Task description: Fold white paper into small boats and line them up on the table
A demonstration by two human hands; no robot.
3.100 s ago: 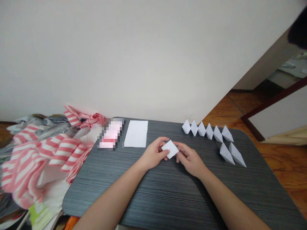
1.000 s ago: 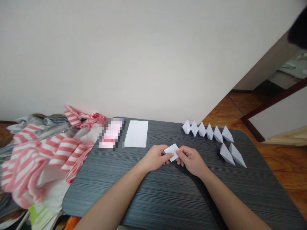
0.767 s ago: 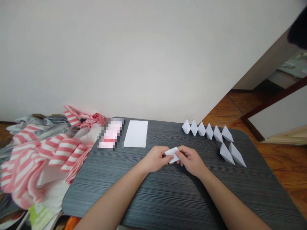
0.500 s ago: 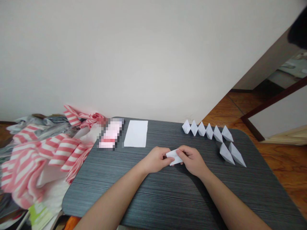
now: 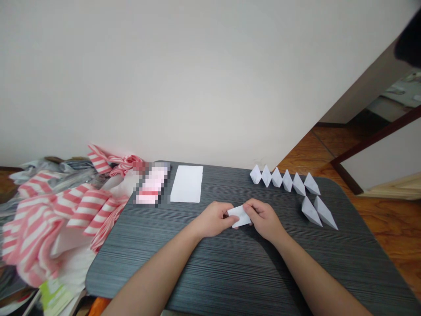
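Note:
Both my hands meet over the middle of the dark striped table. A small folded white paper sits between them, low over the tabletop. My left hand pinches its left end with closed fingers. My right hand curls over its right end, thumb and fingers pressed on the fold. Most of the paper's underside is hidden by my fingers.
Several folded white paper boats stand in a row at the back right, with two more in front. A flat white sheet and a blurred pink item lie at the back. Pink-striped cloth is heaped left of the table.
The paper was held up as a tilted diamond; my hands have since lowered it toward the table and pressed it into a flatter, narrower shape. My hands stayed in the same spot.

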